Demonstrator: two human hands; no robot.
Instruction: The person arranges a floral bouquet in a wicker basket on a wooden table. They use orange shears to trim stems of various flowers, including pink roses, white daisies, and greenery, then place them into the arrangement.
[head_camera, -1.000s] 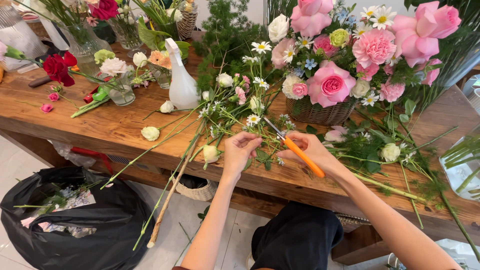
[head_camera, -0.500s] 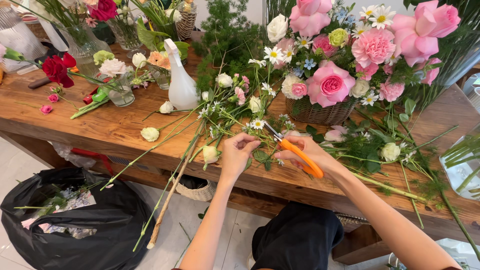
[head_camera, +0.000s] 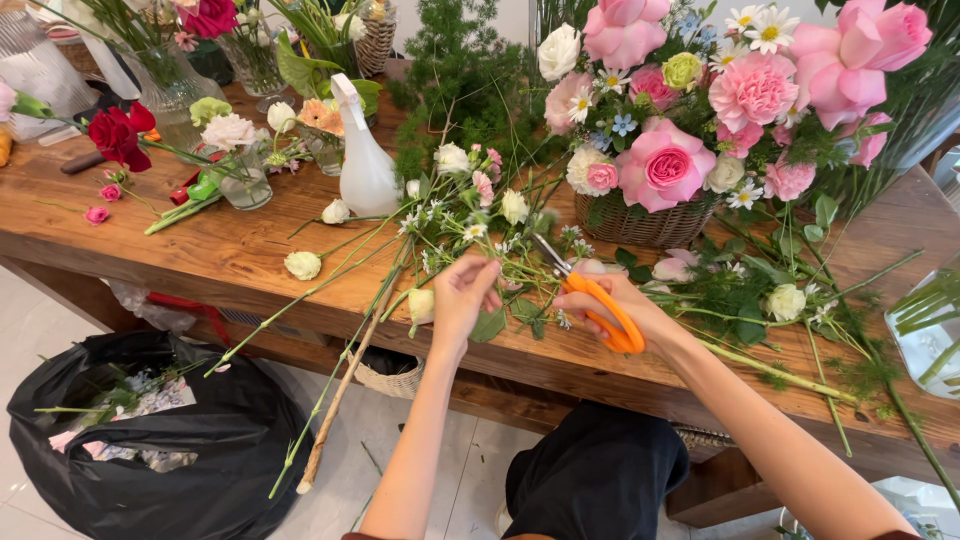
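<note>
My right hand grips orange-handled scissors, blades pointing up-left into a loose bunch of thin green stems with small white and pink flowers on the wooden table. My left hand pinches one of those stems just left of the blades, beside a green leaf. A pale rosebud lies right by the left hand. Behind stands a wicker basket filled with pink roses and daisies.
A white spray bottle stands at the table's middle. Glass vases with red roses sit at left. A glass vase is at the right edge. A black rubbish bag with cuttings lies on the floor. Long stems overhang the table's front edge.
The view has shifted slightly; my hands stay together at the stems, the left hand's fingers closing higher on the stem beside the scissor blades.
</note>
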